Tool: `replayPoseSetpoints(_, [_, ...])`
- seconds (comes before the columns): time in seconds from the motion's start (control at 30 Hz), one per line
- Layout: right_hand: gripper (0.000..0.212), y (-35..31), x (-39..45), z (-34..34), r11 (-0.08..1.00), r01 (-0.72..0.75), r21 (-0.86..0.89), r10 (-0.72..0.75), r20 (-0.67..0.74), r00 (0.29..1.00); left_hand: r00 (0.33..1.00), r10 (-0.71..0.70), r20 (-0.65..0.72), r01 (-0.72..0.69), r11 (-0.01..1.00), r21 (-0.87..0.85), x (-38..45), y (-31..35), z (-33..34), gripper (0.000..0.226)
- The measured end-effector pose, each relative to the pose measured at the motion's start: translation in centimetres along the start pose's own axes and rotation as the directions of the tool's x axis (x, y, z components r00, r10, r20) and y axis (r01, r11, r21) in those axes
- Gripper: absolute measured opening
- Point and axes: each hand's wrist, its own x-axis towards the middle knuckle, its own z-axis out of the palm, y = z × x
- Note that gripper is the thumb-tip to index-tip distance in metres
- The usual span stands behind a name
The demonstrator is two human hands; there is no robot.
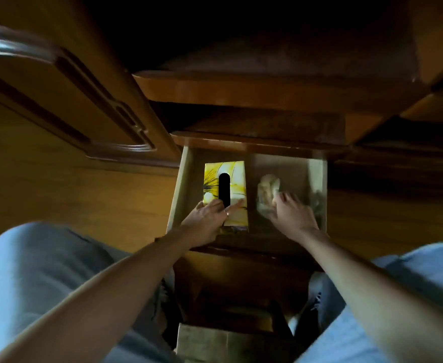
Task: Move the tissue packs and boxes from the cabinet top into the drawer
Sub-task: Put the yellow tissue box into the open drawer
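The open drawer (182,189) lies below the dark cabinet top (267,124). A yellow tissue box (234,176) with a dark slot rests in the drawer's left half. My left hand (208,218) lies on the box's near end, fingers spread over its top. A pale tissue pack (266,189), blurred, sits in the right half. My right hand (291,214) is on the pack's near side, fingers touching it. Whether it grips the pack is unclear. Another blurred pale item (316,203) sits by the drawer's right wall.
A carved wooden door (65,100) stands open to the left. Wooden floor (71,195) spreads on both sides. My knees in light jeans (39,279) frame a lower open drawer (223,341) near me. The shelf space above is dark.
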Motion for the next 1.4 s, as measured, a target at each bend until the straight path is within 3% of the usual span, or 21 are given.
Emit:
replayPoseSetpoints(0.13, [0.038,-0.5,0.7,2.8,0.998,-0.037,0.046,0.037,-0.005,0.999,0.997,0.010,-0.077,-0.006,0.999,0.041,0.7,-0.9,2.7,0.109])
replayPoseSetpoints(0.27, [0.042,-1.8,-3.3,0.6,0.995,-0.081,0.049,0.079,0.039,0.996,0.997,-0.022,-0.080,0.024,0.999,0.026,-2.4,0.7,1.3,0.104])
replayPoseSetpoints(0.47, [0.013,-1.3,-6.6,-5.0,0.996,-0.083,0.043,0.082,0.019,0.996,0.989,-0.031,-0.144,0.041,0.997,0.069,-5.1,2.1,-2.4,0.100])
replayPoseSetpoints(0.63, [0.002,-2.1,-7.1,-6.2,0.991,-0.047,-0.125,0.055,0.056,0.997,0.988,-0.063,-0.138,0.072,0.996,0.060,-5.6,2.6,-3.7,0.102])
replayPoseSetpoints(0.8, [0.013,-1.0,-5.6,-2.9,0.970,0.015,-0.243,0.015,0.119,0.993,0.988,-0.150,-0.034,0.152,0.986,0.074,-3.5,1.3,-2.1,0.114])
replayPoseSetpoints(0.97, [0.032,-0.1,-4.0,0.2,0.961,-0.078,-0.264,0.145,0.244,0.959,0.982,-0.178,0.057,0.176,0.983,0.042,-2.8,-0.4,1.1,0.110])
replayPoseSetpoints(1.1, [0.038,-1.7,-2.5,1.4,0.967,-0.147,-0.210,0.179,0.139,0.974,0.991,-0.132,0.031,0.123,0.971,0.205,-2.8,-1.9,2.7,0.103])
replayPoseSetpoints(1.17, [0.028,-2.6,-1.6,2.0,0.981,-0.120,-0.155,0.134,0.082,0.988,0.994,-0.106,0.016,0.100,0.969,0.225,-2.7,-2.5,3.3,0.096])
replayPoseSetpoints(1.23, [0.018,-3.8,-0.8,2.4,0.993,-0.094,-0.076,0.098,0.046,0.994,0.996,-0.091,0.024,0.084,0.978,0.193,-2.7,-3.3,3.5,0.072])
replayPoseSetpoints(1.3, [0.014,-5.3,-0.2,2.6,0.998,-0.062,-0.023,0.063,0.010,0.998,0.993,-0.106,-0.059,0.112,0.986,0.122,-2.9,-4.0,3.3,0.044])
replayPoseSetpoints(1.33, [0.013,-6.1,0.2,2.7,0.998,-0.055,0.025,0.055,0.005,0.998,0.980,-0.124,-0.156,0.139,0.987,0.084,-2.9,-4.4,3.3,0.042])
replayPoseSetpoints(1.4, [0.023,-7.9,1.0,2.6,0.984,-0.071,0.162,0.061,0.068,0.996,0.888,-0.215,-0.406,0.238,0.971,0.004,-3.1,-5.3,3.5,0.042])
